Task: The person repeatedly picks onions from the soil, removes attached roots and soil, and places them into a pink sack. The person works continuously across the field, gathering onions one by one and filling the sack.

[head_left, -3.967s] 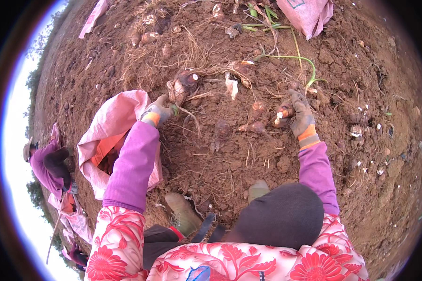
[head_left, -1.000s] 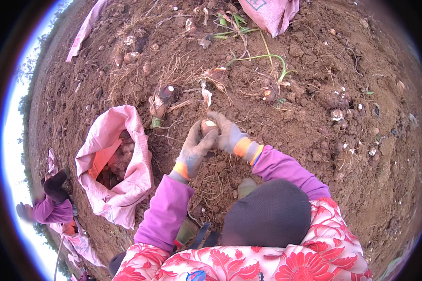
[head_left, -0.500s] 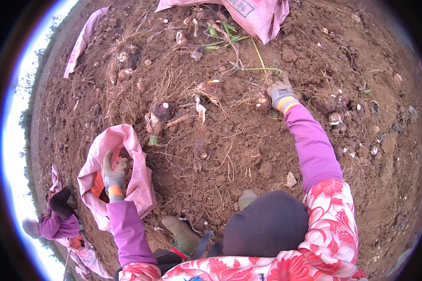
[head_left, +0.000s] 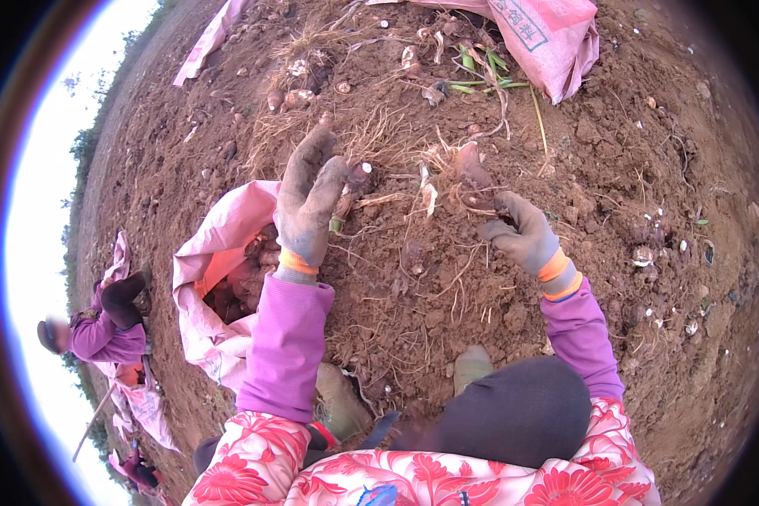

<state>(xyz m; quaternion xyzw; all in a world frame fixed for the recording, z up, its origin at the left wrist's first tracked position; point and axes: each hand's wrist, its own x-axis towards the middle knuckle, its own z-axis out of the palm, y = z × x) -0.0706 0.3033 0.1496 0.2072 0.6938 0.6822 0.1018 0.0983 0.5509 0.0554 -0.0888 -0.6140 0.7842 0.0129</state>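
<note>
My left hand [head_left: 306, 207], in a soil-stained grey glove with an orange cuff band, is raised over the soil beside the pink woven sack [head_left: 196, 304]. Its fingers are apart and it holds nothing. Brown taro corms [head_left: 243, 282] lie inside the sack. My right hand [head_left: 524, 234], gloved alike, is curled with its fingertips at a reddish-brown taro corm [head_left: 472, 164] with stringy roots. The fingers partly hide where they meet it. Another corm with a white cut end [head_left: 361, 173] lies just right of my left hand, partly behind its fingers.
A second pink sack [head_left: 552, 51] lies at the far side, near cut green stalks [head_left: 481, 72]. More corms [head_left: 293, 99] and dry roots are scattered over brown soil. My boots [head_left: 341, 403] stand close in front of me. Another person [head_left: 114, 325] crouches at the left.
My left hand has come out of the sack and moved right and outward over the soil. My right hand has drawn back leftward to the corm. The whole view has shifted.
</note>
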